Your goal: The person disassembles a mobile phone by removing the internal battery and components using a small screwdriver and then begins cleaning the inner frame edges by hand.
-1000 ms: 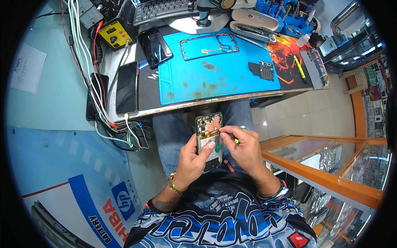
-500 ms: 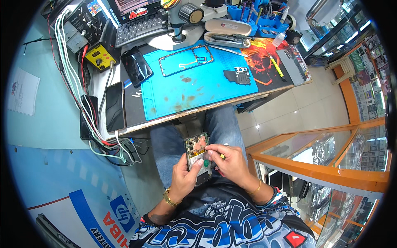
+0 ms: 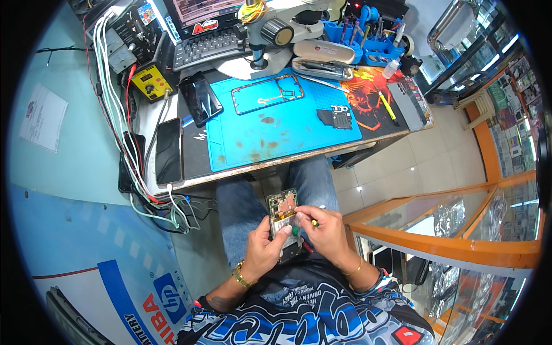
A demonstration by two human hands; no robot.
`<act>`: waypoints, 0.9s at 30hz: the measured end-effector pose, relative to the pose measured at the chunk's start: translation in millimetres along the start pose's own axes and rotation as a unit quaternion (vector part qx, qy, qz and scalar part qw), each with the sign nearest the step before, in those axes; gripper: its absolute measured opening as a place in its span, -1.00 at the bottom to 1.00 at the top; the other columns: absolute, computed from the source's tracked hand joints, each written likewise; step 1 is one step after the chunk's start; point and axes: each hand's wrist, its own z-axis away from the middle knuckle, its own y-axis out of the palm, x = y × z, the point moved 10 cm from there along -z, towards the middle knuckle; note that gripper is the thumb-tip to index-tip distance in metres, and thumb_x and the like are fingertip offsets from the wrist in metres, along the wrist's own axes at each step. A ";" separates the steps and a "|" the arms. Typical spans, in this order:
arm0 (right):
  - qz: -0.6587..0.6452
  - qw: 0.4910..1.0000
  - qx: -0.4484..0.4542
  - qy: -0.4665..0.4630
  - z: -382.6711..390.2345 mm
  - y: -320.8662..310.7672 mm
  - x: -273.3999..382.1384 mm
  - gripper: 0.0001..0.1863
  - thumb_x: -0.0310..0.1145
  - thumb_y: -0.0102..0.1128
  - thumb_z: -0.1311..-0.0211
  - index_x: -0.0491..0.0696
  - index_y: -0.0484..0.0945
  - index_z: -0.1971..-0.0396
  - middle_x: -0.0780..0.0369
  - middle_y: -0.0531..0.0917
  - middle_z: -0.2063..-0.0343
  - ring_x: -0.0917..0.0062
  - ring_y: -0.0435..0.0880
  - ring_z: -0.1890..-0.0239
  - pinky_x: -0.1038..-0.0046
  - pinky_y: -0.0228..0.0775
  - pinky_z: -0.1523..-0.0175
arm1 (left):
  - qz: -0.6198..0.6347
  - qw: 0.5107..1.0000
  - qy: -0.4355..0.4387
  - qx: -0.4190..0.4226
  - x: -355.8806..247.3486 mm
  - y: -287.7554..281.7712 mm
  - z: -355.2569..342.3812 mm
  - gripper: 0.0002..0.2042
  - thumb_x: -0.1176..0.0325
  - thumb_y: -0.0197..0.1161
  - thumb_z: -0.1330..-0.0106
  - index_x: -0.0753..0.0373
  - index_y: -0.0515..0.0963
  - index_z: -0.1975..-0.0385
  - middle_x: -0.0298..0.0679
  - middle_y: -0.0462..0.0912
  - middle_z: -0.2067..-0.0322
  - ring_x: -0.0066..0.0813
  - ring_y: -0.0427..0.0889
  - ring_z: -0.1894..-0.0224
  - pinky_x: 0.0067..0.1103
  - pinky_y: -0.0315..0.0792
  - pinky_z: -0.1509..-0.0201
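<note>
Now, over the lap, below the desk edge:
Left hand (image 3: 261, 250): wrapped around the lower half of the opened phone (image 3: 283, 221), thumb on its face, gripping it.
Right hand (image 3: 328, 230): closed on a small screwdriver (image 3: 305, 221), its tip at the phone's middle, beside a green bit that I cannot make out.
Opened phone: back removed, circuit boards showing, held upright between both hands, above the jeans.
Desk (image 3: 192, 167): just beyond the hands.
Blue mat (image 3: 276, 135): farther ahead, carrying a phone frame (image 3: 267, 94).
Black phone (image 3: 168, 150): ahead, left of the left hand.
</note>
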 end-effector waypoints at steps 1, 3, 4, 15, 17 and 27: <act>-0.022 1.000 -0.005 0.008 0.6 1.9 -2.0 -0.85 -0.47 0.30 -0.37 -0.21 0.74 0.16 0.17 0.79 0.47 0.61 0.76 0.46 0.54 0.53 0.36 | -0.002 1.000 0.003 -0.007 -1.8 -0.1 0.2 -0.72 0.35 0.29 -0.46 0.35 0.58 -0.06 -0.19 0.79 0.25 -0.59 0.72 0.19 -0.54 0.57 0.12; -0.066 0.997 -0.014 0.023 0.1 4.8 -6.5 -0.84 -0.47 0.31 -0.37 -0.20 0.74 0.15 0.18 0.78 0.47 0.64 0.74 0.47 0.54 0.53 0.36 | 0.005 1.000 0.012 -0.010 -3.5 0.5 -0.9 -0.71 0.35 0.29 -0.46 0.35 0.57 -0.08 -0.19 0.79 0.23 -0.59 0.73 0.18 -0.53 0.58 0.12; -0.068 0.997 0.001 0.029 -0.9 7.5 -8.6 -0.85 -0.47 0.30 -0.37 -0.20 0.73 0.16 0.21 0.77 0.48 0.65 0.73 0.47 0.54 0.51 0.38 | 0.008 1.000 0.015 -0.012 -3.9 -0.4 0.1 -0.71 0.35 0.29 -0.46 0.35 0.57 -0.08 -0.18 0.80 0.23 -0.59 0.73 0.17 -0.53 0.58 0.12; -0.381 0.885 0.148 0.225 -24.8 7.3 -59.9 -0.89 -0.44 0.26 -0.37 -0.11 0.70 0.20 0.40 0.60 0.54 0.76 0.51 0.52 0.63 0.30 0.42 | 0.189 0.979 -0.034 0.062 21.2 11.3 -0.1 -0.72 0.45 0.22 -0.51 0.37 0.52 -0.15 -0.23 0.73 0.04 -0.58 0.70 0.05 -0.57 0.58 -0.02; -0.265 0.953 0.031 0.141 -50.3 -29.3 -47.0 -0.87 -0.43 0.28 -0.36 -0.14 0.70 0.19 0.39 0.59 0.54 0.73 0.52 0.51 0.58 0.35 0.40 | 0.227 0.971 -0.036 0.063 17.3 11.2 -2.5 -0.71 0.48 0.21 -0.51 0.36 0.51 -0.18 -0.22 0.70 0.00 -0.58 0.69 0.03 -0.57 0.59 -0.05; 0.333 0.935 0.065 -0.099 -201.8 -108.0 -7.1 -0.33 -0.27 0.60 0.13 -0.03 0.68 -0.12 0.06 0.69 -0.12 0.13 0.66 -0.14 0.26 0.46 -0.27 | 0.222 0.974 -0.017 0.032 8.8 -7.1 -5.7 -0.69 0.50 0.21 -0.49 0.39 0.51 -0.18 -0.21 0.71 0.02 -0.54 0.68 0.03 -0.54 0.57 -0.10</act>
